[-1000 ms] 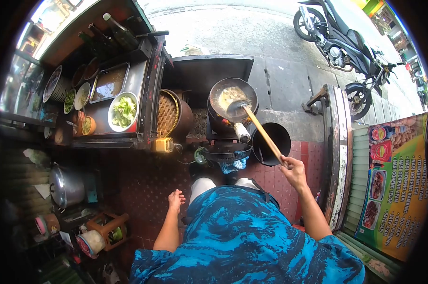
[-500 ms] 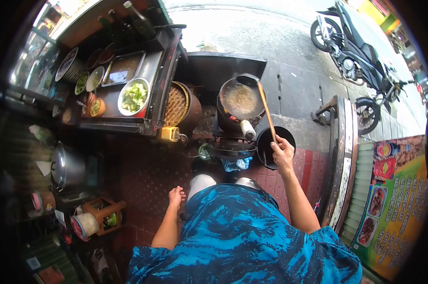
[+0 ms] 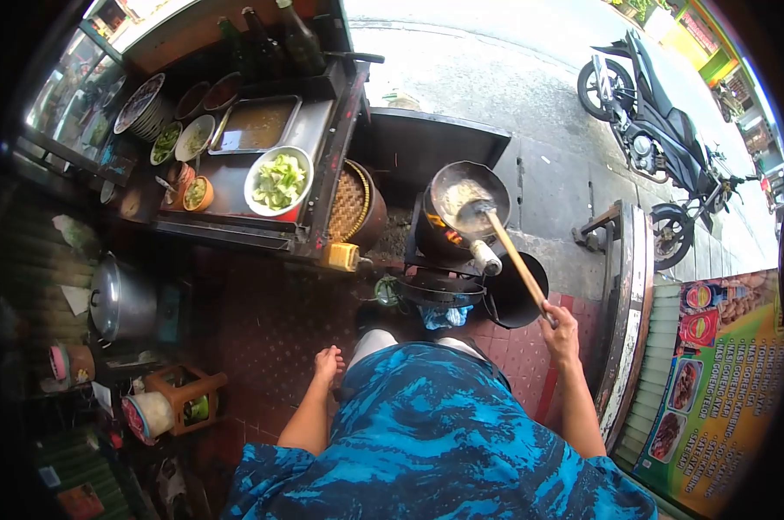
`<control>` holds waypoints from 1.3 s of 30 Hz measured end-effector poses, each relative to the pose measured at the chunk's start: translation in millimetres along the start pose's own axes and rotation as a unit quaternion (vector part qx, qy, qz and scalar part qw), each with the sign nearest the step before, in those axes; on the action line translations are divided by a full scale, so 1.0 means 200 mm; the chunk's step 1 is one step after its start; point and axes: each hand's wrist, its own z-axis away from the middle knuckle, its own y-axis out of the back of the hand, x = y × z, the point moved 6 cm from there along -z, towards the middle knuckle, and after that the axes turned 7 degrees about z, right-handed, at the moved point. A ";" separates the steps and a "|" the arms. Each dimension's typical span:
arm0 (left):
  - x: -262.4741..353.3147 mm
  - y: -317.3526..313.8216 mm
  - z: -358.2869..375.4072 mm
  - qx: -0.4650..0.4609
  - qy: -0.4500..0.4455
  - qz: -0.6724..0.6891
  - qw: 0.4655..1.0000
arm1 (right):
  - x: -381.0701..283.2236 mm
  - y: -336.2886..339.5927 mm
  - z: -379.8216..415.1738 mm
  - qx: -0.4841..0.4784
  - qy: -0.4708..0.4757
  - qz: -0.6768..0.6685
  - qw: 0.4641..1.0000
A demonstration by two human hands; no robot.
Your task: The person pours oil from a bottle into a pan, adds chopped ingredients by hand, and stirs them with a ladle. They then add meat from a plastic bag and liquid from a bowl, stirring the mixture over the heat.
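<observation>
My right hand (image 3: 562, 334) is wrapped round the end of a long wooden-handled ladle (image 3: 522, 264). The ladle's dark metal bowl dips into a wok (image 3: 498, 180) holding pale, cooked-looking food (image 3: 463, 198). Orange flame glows under the wok, which rests on a round stove (image 3: 433, 238). A wrapped wok handle (image 3: 485, 257) points toward me. Away from the stove, my left hand (image 3: 328, 362) hangs beside my hip, its fingers curled in with nothing visible in them.
A cart counter on the left carries a bowl of chopped greens (image 3: 279, 182), a metal tray (image 3: 255, 126), stacked plates (image 3: 140, 104) and bottles (image 3: 301, 39). A black bucket (image 3: 517, 295) stands beside the stove. A bench (image 3: 621, 321) and a parked motorcycle (image 3: 660, 130) are at right.
My right hand has drawn back and to the right. The ladle's bowl has gone from the wok's far rim down into the food. The fingers of my left hand have curled in more.
</observation>
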 end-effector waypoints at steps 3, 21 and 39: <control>0.08 0.04 -0.05 -0.031 0.001 -0.001 1.000 | -0.17 0.00 -0.10 0.042 0.030 0.051 0.997; 0.94 0.21 0.12 -0.022 -0.247 0.088 0.965 | -0.30 -0.14 0.05 0.067 -0.072 -0.011 0.995; 2.03 0.03 0.03 -0.210 -0.284 0.270 0.896 | -1.00 -0.77 -0.17 -0.221 -0.193 -0.316 0.902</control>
